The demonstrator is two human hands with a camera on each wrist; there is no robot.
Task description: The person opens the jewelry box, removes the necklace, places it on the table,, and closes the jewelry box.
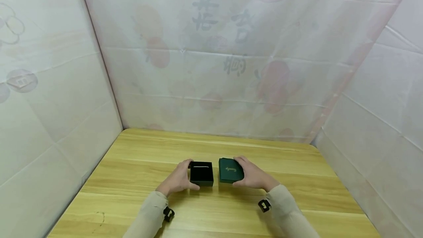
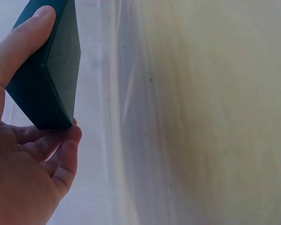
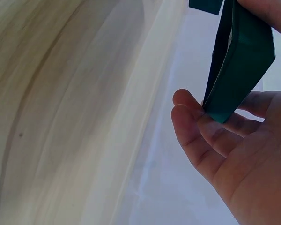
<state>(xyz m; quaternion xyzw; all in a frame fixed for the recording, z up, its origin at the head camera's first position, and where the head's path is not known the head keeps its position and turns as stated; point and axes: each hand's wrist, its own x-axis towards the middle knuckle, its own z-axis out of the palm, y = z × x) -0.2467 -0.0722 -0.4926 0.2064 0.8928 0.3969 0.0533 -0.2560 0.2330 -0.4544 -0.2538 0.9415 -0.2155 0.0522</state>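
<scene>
My left hand (image 1: 178, 179) grips the base of a small dark green gift box (image 1: 206, 184) by its left side, thumb at the near side and fingers at the far side. Its black inside faces up, with a thin pale line near the far edge. In the left wrist view, the base (image 2: 61, 70) is held apart from the tabletop. The box's green lid (image 1: 228, 172), with gold lettering on top, is held in my right hand (image 1: 252, 176) by its right side. A narrow gap separates lid and base. The right wrist view shows the lid's (image 3: 246, 61) hollow underside edge-on.
The wood-grain table (image 1: 132, 153) lies below both hands. Pale printed cloth walls (image 1: 205, 83) enclose it at the back and both sides. A black strap device (image 1: 168, 214) sits on the left wrist, another (image 1: 264, 205) on the right.
</scene>
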